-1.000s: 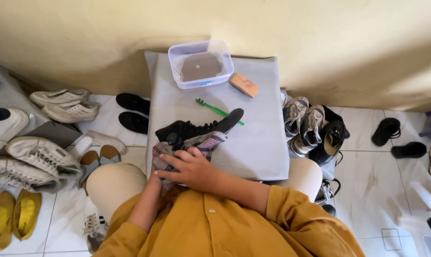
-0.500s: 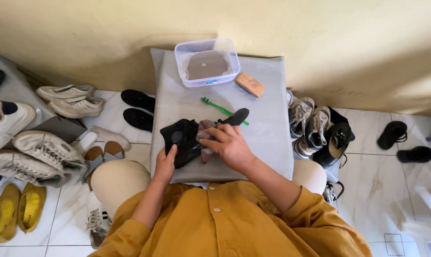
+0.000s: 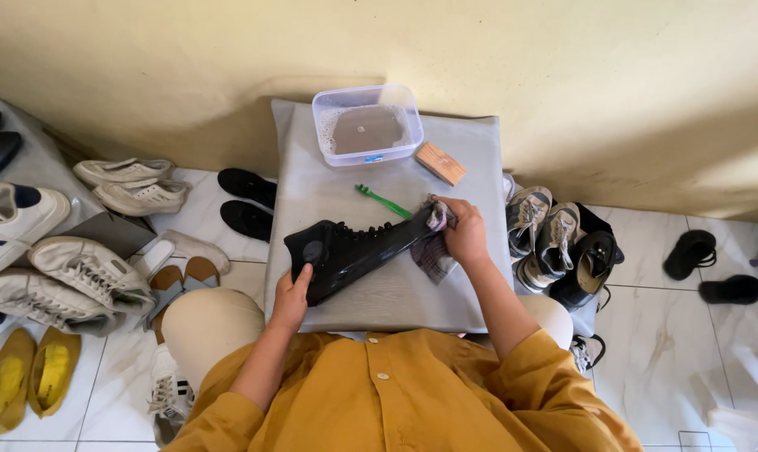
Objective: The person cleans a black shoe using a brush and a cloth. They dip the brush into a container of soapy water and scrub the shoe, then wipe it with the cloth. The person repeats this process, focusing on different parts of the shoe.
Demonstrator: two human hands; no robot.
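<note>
Head view: my left hand (image 3: 291,295) grips the heel of the black high-top shoe (image 3: 354,251) lying on the table (image 3: 471,151); my right hand (image 3: 463,230) clutches a cloth (image 3: 433,243) at its toe. I'd brace firmly and wipe steadily.

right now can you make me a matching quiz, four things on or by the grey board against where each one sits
Things:
1. tub
2. block
3. brush
4. shoe

Places:
A. between tub and shoe
B. far edge of the board
C. held by the left hand, rubbed with a cloth in the right hand
D. right of the tub

Pairs: 1-B, 2-D, 3-A, 4-C
</note>
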